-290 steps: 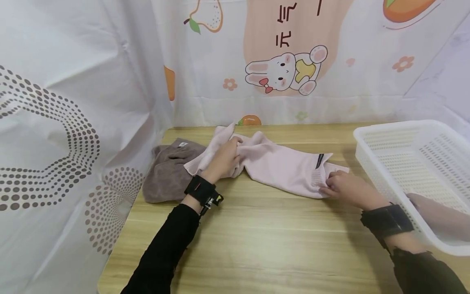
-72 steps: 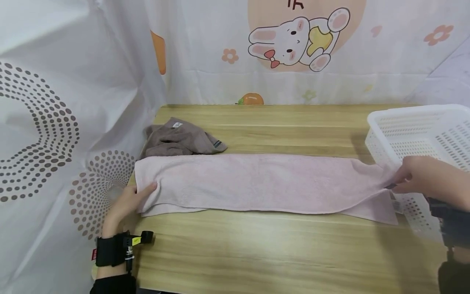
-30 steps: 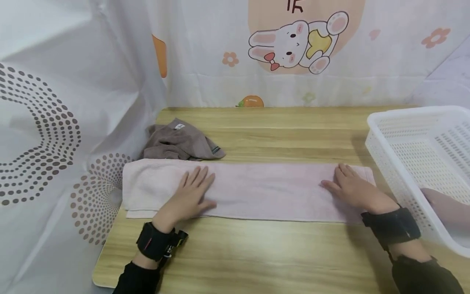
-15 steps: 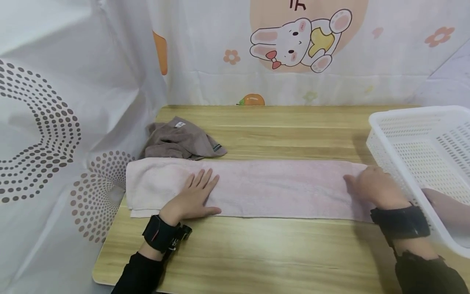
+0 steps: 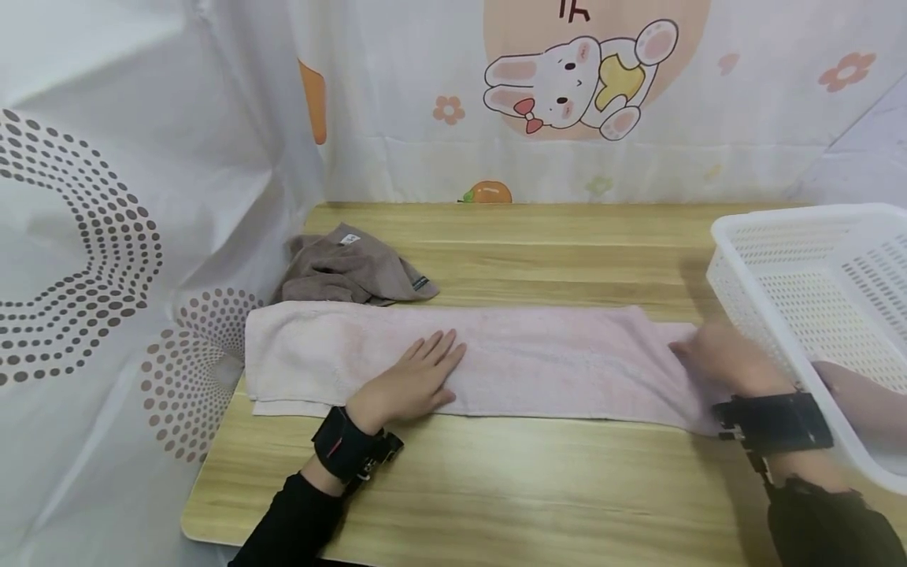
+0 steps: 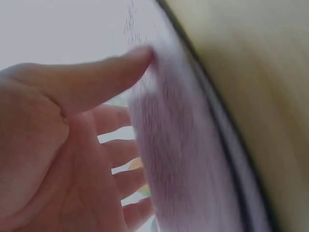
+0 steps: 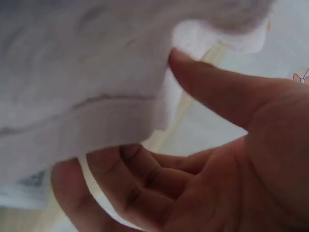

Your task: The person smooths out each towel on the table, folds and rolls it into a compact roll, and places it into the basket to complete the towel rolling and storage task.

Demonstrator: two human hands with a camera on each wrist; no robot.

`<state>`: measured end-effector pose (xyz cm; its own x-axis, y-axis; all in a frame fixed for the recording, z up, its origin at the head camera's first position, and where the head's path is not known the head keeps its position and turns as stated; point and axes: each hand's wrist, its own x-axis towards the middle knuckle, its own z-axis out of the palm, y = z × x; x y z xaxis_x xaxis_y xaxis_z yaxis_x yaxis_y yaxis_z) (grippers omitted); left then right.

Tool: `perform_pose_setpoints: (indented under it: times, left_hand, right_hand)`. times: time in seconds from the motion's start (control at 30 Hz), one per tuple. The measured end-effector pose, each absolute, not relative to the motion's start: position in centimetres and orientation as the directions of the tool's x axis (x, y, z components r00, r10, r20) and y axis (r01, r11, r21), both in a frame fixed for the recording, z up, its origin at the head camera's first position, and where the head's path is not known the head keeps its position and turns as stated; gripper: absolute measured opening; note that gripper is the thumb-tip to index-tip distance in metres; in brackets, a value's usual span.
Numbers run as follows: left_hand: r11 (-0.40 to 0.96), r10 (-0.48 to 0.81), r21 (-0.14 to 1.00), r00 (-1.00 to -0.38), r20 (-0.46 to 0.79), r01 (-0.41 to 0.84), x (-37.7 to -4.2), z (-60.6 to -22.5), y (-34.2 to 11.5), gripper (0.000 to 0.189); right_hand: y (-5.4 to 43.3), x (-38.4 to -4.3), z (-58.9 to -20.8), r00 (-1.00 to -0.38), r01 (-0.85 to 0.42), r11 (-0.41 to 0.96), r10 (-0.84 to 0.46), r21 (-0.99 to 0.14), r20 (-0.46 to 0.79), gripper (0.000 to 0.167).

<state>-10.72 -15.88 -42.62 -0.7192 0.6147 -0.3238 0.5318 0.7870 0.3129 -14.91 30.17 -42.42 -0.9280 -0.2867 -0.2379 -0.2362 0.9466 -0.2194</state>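
Observation:
A pale pink towel [image 5: 546, 362] lies folded into a long strip across the table. Flat on its middle rests my left hand [image 5: 409, 386], fingers spread. The left wrist view shows that hand's thumb [image 6: 106, 77] against the pink pile near the folded edge. At the strip's right end my right hand [image 5: 733, 358], blurred, grips the end of the towel. Seen from the right wrist, its thumb [image 7: 207, 84] is on the cloth edge with the fingers curled beneath. The upper layer is drawn askew there, baring a lower layer at the far right corner.
A crumpled grey-brown towel [image 5: 347, 268] lies behind the strip's left part. To the right stands a white perforated basket [image 5: 765, 315] with a rolled mauve-brown cloth [image 5: 860, 409] inside. A printed curtain [image 5: 397, 157] hangs along the table's back edge.
The crumpled pink towel was spread and folded into a long strip. Lately my left hand slid right along it, while my right hand went from lying flat to gripping the right end, skewing the top layer.

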Motion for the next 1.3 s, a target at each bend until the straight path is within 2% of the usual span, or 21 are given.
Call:
perform_pose_setpoints:
  times: [0.07,0.13,0.33,0.47,0.63,0.73,0.83,1.17,1.3]
  left_hand:
    - [0.782,0.622,0.316,-0.713,-0.324,0.538,-10.8,-42.8,-15.3,0.075]
    - [0.772,0.631,0.341,-0.706,-0.320,0.536,-11.0,-42.9,-14.9,0.080]
    - [0.764,0.641,0.349,-0.701,-0.313,0.543,-11.4,-43.0,-13.9,0.087]
    - [0.777,0.626,0.339,-0.711,-0.320,0.531,-11.7,-42.9,-13.3,0.079]
    - [0.787,0.615,0.310,-0.720,-0.321,0.534,-11.9,-42.8,-12.4,0.065]
    - [0.785,0.619,0.284,-0.719,-0.316,0.551,-12.0,-42.8,-11.8,0.064]
    - [0.775,0.632,0.269,-0.713,-0.304,0.572,-12.0,-43.1,-11.1,0.066]
    - [0.740,0.673,0.221,-0.691,-0.264,0.635,-11.2,-43.6,-7.9,0.067]
    - [0.732,0.681,0.185,-0.689,-0.250,0.656,-11.0,-43.8,-6.3,0.067]
  right_hand:
    - [30.2,-15.2,-42.6,-0.941,-0.169,0.946,-0.238,-0.276,-0.239,0.049]
    - [30.3,-15.4,-42.7,-0.945,-0.127,0.943,-0.209,-0.307,-0.252,0.048]
    - [30.5,-15.9,-42.5,-0.946,-0.174,0.925,-0.253,-0.338,-0.205,0.036]
    - [30.5,-16.0,-42.1,-0.949,-0.230,0.891,-0.294,-0.391,-0.112,0.028]
    - [29.4,-15.3,-39.9,-0.945,-0.319,0.847,-0.317,-0.425,0.077,0.028]
    - [28.4,-14.7,-38.1,-0.931,-0.365,0.815,-0.310,-0.450,0.194,0.023]
    - [27.4,-14.2,-36.8,-0.918,-0.393,0.781,-0.302,-0.485,0.256,0.019]
    - [25.5,-12.9,-34.2,-0.926,-0.379,0.614,-0.260,-0.692,0.276,0.022]
    - [24.9,-12.4,-33.3,-0.929,-0.363,0.525,-0.271,-0.770,0.253,0.015]
